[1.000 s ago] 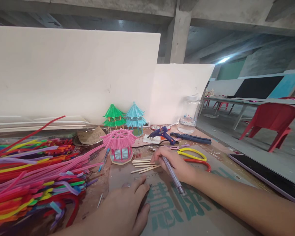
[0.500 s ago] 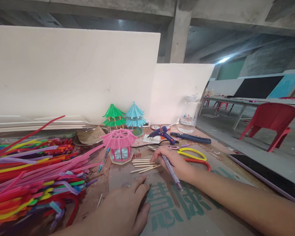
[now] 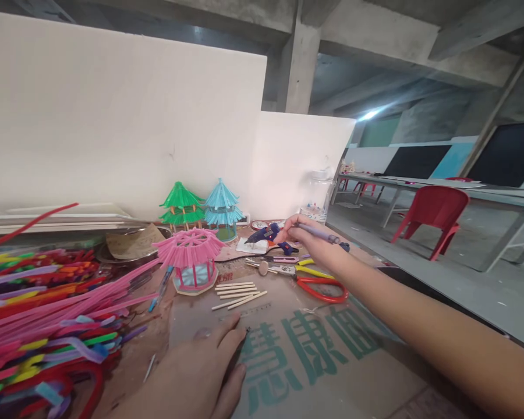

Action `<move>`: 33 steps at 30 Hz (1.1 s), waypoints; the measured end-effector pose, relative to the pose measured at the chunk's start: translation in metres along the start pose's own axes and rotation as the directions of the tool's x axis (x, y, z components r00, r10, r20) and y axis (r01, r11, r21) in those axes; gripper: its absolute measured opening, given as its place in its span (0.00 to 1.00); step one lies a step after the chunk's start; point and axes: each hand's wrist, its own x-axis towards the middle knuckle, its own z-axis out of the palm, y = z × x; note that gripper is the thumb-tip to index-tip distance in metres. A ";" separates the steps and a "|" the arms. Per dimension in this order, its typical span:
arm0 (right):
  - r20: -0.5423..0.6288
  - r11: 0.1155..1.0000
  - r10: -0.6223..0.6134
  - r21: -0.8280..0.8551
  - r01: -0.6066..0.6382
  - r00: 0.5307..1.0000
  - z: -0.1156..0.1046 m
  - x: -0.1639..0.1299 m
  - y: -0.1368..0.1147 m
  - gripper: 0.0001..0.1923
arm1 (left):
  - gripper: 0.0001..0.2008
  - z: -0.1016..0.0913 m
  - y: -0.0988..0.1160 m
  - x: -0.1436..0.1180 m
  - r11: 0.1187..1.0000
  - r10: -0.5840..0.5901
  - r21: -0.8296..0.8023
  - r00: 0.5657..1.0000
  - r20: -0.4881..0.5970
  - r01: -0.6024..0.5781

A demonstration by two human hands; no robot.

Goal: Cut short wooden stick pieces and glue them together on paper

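From the head camera we take the blue glue gun as our landmark; it lies on the bench near the white back board. Our right hand hovers just right of the glue gun, its fingers closed around a clear pen, which points away to the right. The fingertips are right at the gun's handle, but we cannot tell whether they touch it. The pen's far tip runs over something dark that we cannot make out.

Our left hand lies well in front of the glue gun, palm down on the printed cardboard, fingers flat and loosely spread, holding nothing. Its wrist is cut off by the lower edge.

Between that hand and the glue gun lie thin wooden sticks in a loose row. Just left of the sticks stands a pink pavilion model; behind it, left of the glue gun, stand a green one and a blue one. In front of the gun, scissors with red handles and a yellow-handled tool are partly covered by our right forearm. Far left of the gun, a heap of coloured pipe cleaners runs out of frame. Behind our right hand a clear jar is washed out and hard to read.
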 end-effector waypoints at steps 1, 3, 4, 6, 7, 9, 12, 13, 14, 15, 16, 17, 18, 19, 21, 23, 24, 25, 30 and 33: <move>0.043 0.999 -0.009 -0.051 0.011 0.999 -0.003 0.001 0.000 0.03 | 0.23 -0.001 0.001 0.000 1.000 0.000 0.002 1.000 0.004 0.000; 0.125 0.978 -0.036 -0.202 0.061 0.992 -0.005 0.000 0.004 0.03 | 0.23 -0.002 0.001 0.000 1.000 -0.001 0.010 1.000 0.014 0.001; 0.156 0.959 -0.044 -0.270 0.085 0.987 -0.003 -0.002 0.007 0.03 | 0.23 -0.001 0.001 0.000 1.000 -0.003 0.011 1.000 0.016 0.002; 0.208 0.925 -0.041 -0.361 0.116 0.977 0.005 -0.007 0.014 0.03 | 0.23 0.001 0.000 0.000 1.000 0.002 0.010 1.000 0.008 -0.002; 0.231 0.915 -0.037 -0.384 0.126 0.972 0.010 -0.010 0.017 0.04 | 0.23 0.003 -0.002 0.000 1.000 0.008 0.009 1.000 -0.002 -0.008; 0.273 0.889 -0.033 -0.432 0.153 0.961 0.021 -0.017 0.023 0.05 | 0.23 0.008 -0.005 0.000 1.000 0.027 0.012 0.999 -0.024 -0.027; 0.332 0.834 -0.026 -0.513 0.203 0.943 0.032 -0.026 0.028 0.08 | 0.23 0.014 -0.007 0.000 0.999 0.044 0.032 0.998 -0.051 -0.043; 0.348 0.817 -0.019 -0.535 0.216 0.937 0.034 -0.028 0.029 0.09 | 0.23 0.014 -0.007 0.000 0.998 0.043 0.040 0.998 -0.050 -0.041; 0.359 0.803 -0.010 -0.553 0.222 0.933 0.036 -0.029 0.031 0.10 | 0.23 0.013 -0.006 0.000 0.998 0.038 0.045 0.998 -0.040 -0.036; 0.360 0.790 0.000 -0.572 0.220 0.933 0.036 -0.029 0.032 0.10 | 0.23 0.012 -0.005 0.000 0.998 0.029 0.049 0.999 -0.024 -0.028; 0.350 0.777 0.013 -0.593 0.211 0.937 0.036 -0.029 0.033 0.10 | 0.23 0.010 -0.004 0.000 0.999 0.019 0.050 1.000 -0.006 -0.019; 0.333 0.764 0.028 -0.615 0.194 0.943 0.035 -0.029 0.034 0.10 | 0.23 0.008 -0.002 0.000 0.999 0.010 0.051 1.000 0.010 -0.011; 0.312 0.751 0.043 -0.636 0.175 0.949 0.034 -0.028 0.035 0.10 | 0.23 0.006 -0.001 0.000 0.999 0.004 0.052 1.000 0.023 -0.005; 0.292 0.740 0.060 -0.655 0.155 0.954 0.032 -0.027 0.036 0.10 | 0.23 0.004 0.000 0.000 0.998 0.000 0.055 0.999 0.032 -0.002; 0.271 0.721 0.091 -0.682 0.125 0.958 0.030 -0.025 0.037 0.10 | 0.23 0.002 0.001 -0.001 0.998 0.005 0.063 0.999 0.034 -0.007; 0.266 0.706 0.113 -0.699 0.111 0.957 0.029 -0.024 0.036 0.09 | 0.23 0.003 0.001 -0.002 0.997 0.018 0.069 0.999 0.030 -0.020; 0.265 0.700 0.119 -0.706 0.108 0.957 0.028 -0.023 0.036 0.09 | 0.23 0.003 0.000 -0.002 0.997 0.023 0.070 0.999 0.027 -0.025; 0.262 0.695 0.122 -0.711 0.106 0.957 0.028 -0.023 0.036 0.09 | 0.23 0.004 -0.001 -0.002 0.997 0.028 0.071 0.999 0.023 -0.029; 0.216 0.672 0.122 -0.736 0.080 0.969 0.023 -0.018 0.041 0.14 | 0.23 0.004 -0.002 -0.001 0.996 0.035 0.077 0.999 0.038 -0.038; 0.170 0.653 0.104 -0.755 0.062 0.980 0.016 -0.014 0.047 0.14 | 0.24 0.002 -0.001 0.000 0.996 0.022 0.079 0.997 0.077 -0.028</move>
